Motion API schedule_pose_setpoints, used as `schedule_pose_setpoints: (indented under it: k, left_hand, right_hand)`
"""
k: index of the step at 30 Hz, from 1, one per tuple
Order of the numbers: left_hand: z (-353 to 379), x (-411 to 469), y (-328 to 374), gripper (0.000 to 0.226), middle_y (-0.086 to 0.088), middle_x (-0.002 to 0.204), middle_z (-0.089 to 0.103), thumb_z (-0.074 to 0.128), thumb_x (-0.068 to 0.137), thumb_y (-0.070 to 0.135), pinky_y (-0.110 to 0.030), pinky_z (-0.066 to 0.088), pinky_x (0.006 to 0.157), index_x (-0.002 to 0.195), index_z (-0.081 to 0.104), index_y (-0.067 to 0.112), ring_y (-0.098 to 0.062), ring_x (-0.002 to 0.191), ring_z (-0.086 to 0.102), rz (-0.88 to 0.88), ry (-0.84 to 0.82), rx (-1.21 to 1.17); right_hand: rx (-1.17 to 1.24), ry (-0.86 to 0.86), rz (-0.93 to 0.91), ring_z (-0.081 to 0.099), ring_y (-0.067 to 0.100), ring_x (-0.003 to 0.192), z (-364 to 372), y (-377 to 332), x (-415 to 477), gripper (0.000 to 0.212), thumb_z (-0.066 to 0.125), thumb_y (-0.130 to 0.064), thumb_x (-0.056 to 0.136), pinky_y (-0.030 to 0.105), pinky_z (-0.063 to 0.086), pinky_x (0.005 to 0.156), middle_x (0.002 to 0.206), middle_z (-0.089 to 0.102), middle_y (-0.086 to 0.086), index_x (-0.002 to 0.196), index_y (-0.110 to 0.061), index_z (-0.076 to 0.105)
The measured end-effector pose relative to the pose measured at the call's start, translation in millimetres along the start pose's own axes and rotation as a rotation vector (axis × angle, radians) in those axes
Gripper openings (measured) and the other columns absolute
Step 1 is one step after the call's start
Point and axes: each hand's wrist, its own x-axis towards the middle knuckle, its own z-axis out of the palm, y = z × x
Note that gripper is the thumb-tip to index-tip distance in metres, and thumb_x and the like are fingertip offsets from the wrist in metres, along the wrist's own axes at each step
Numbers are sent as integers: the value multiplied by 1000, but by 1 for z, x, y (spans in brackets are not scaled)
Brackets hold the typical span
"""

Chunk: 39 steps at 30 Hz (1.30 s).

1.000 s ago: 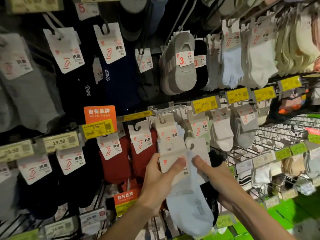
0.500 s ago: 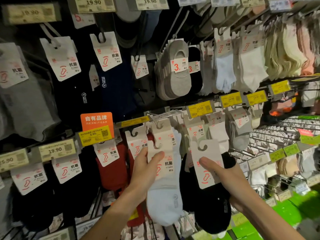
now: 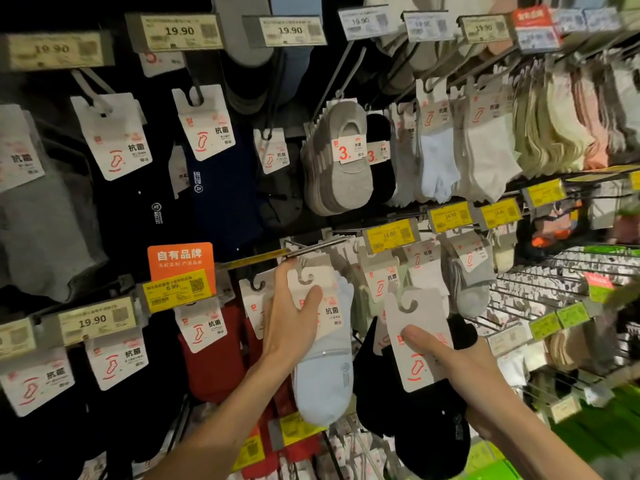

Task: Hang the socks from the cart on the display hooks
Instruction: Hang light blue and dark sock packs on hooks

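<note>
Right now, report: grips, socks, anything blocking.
Left grip holds blue socks, card just below hook, not hung. Right grip holds black socks. Hung packs crowd beside hook.

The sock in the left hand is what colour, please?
The sock is pale blue, seen best in the head view.

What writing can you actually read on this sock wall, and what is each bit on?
"19.90": white price tag, top rail.
"自有品牌": orange sign.
"6.99": yellow tag under it.
"16.90": yellow shelf tag, centre right.
"抗菌": header card of the light blue socks in the left hand.
"3": label on the grey socks.
"COTTON": navy sock.
Fine print on tags and on the black socks in the right hand: too blurred.
</note>
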Motion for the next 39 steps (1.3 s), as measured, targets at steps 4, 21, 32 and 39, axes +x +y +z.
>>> schedule_pose_setpoints:
  k: [4, 21, 32, 39]
  left_hand:
    - [2, 3, -4, 34, 9, 93, 66, 59, 98, 15, -11, 44, 54, 127, 44, 28, 0, 74, 63, 81, 62, 58]
    - [26, 30, -25, 62, 1, 91, 63, 71, 90, 19, -14, 35, 49, 125, 24, 42, -18, 70, 63, 152, 174, 217]
    - [30, 32, -39, 85, -9, 115, 61, 86, 75, 34, -51, 51, 80, 134, 25, 34, -31, 106, 57, 221, 319, 495]
    - [30, 39, -43, 89, -13, 120, 55, 86, 72, 41, -44, 50, 66, 131, 20, 38, -34, 108, 59, 236, 279, 528]
  right_hand:
    - [10, 1, 8, 76, 29, 87, -2, 3, 2, 24, 74, -8, 84, 38, 54, 82, 96, 78, 12, 108, -9, 74]
    - [-40, -21, 66, 75, 31, 92, -8, 19, 22, 28, 77, -15, 82, 44, 56, 87, 98, 77, 13, 109, -9, 74]
    - [-31, -50, 54, 75, 31, 91, -11, 15, 21, 27, 73, -13, 86, 38, 55, 79, 99, 77, 13, 112, -9, 73]
    - [-23, -55, 34, 74, 31, 94, -12, 18, 21, 28, 72, -12, 86, 40, 55, 83, 101, 77, 13, 114, -9, 72]
